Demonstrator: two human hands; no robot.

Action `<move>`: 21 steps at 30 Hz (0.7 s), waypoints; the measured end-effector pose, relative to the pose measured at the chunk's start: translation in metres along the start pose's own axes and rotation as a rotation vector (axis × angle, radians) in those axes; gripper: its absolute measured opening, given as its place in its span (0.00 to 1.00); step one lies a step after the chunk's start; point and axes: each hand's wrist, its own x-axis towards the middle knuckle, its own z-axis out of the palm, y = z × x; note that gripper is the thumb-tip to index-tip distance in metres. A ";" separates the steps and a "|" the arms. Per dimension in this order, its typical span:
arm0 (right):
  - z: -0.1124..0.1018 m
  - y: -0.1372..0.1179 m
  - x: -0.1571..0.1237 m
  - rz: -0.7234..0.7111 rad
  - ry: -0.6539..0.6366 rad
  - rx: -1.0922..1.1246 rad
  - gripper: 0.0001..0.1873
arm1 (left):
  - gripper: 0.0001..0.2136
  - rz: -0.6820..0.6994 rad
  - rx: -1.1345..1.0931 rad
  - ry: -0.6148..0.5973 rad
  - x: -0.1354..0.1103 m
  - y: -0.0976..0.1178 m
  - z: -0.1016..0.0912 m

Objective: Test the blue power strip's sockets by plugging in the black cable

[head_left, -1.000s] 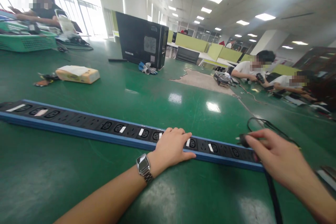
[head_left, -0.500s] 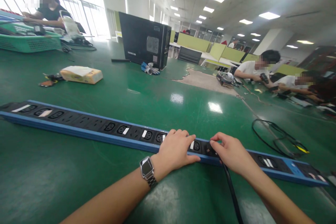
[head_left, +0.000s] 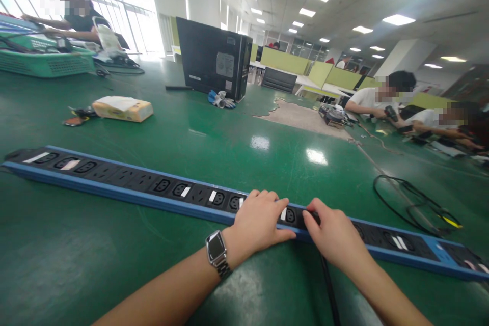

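Note:
A long blue and black power strip (head_left: 126,186) with several sockets lies across the green table (head_left: 191,132). My left hand (head_left: 260,221), with a wristwatch on its wrist, lies flat on the strip with fingers stretched out. Right beside it my right hand (head_left: 334,237) is closed round a black plug pressed onto a socket of the strip. The plug is mostly hidden under the fingers. Its black cable (head_left: 330,290) runs down toward me.
A coiled black cable (head_left: 412,201) lies right of the strip. A tissue box (head_left: 123,108), a black computer case (head_left: 214,58), gloves (head_left: 220,100) and a green basket (head_left: 46,61) stand farther back. Other people work at the far left and right.
My right hand carried the black plug leftward from the strip's right part to a socket beside my left hand. The view shifted left, showing more of the strip's right end.

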 end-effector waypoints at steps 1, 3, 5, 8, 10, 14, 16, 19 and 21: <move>0.002 0.000 0.002 -0.002 0.000 0.016 0.10 | 0.31 0.000 -0.001 -0.001 0.000 0.000 0.000; 0.003 0.003 0.005 0.018 0.003 0.014 0.11 | 0.31 -0.003 -0.004 0.002 0.000 0.001 0.000; -0.002 0.006 0.006 0.012 -0.014 0.040 0.11 | 0.31 -0.005 -0.013 0.002 0.000 0.001 0.000; -0.027 0.012 0.001 0.013 0.071 0.158 0.13 | 0.31 -0.002 -0.051 -0.002 0.001 -0.001 0.001; -0.053 0.014 -0.005 0.074 0.240 0.289 0.16 | 0.30 0.011 -0.119 0.013 0.002 -0.002 -0.001; -0.085 -0.004 -0.009 0.062 0.373 0.443 0.22 | 0.18 -0.091 -0.553 0.204 0.003 0.006 -0.019; -0.080 -0.024 -0.002 -0.014 0.323 0.446 0.22 | 0.22 -0.191 -0.899 0.227 -0.002 0.016 -0.033; -0.061 -0.058 0.011 -0.105 0.281 0.490 0.18 | 0.25 -0.314 -1.364 0.175 -0.017 0.031 -0.050; -0.051 -0.078 0.015 -0.204 0.236 0.601 0.23 | 0.23 -0.438 -1.543 0.244 -0.031 0.034 -0.055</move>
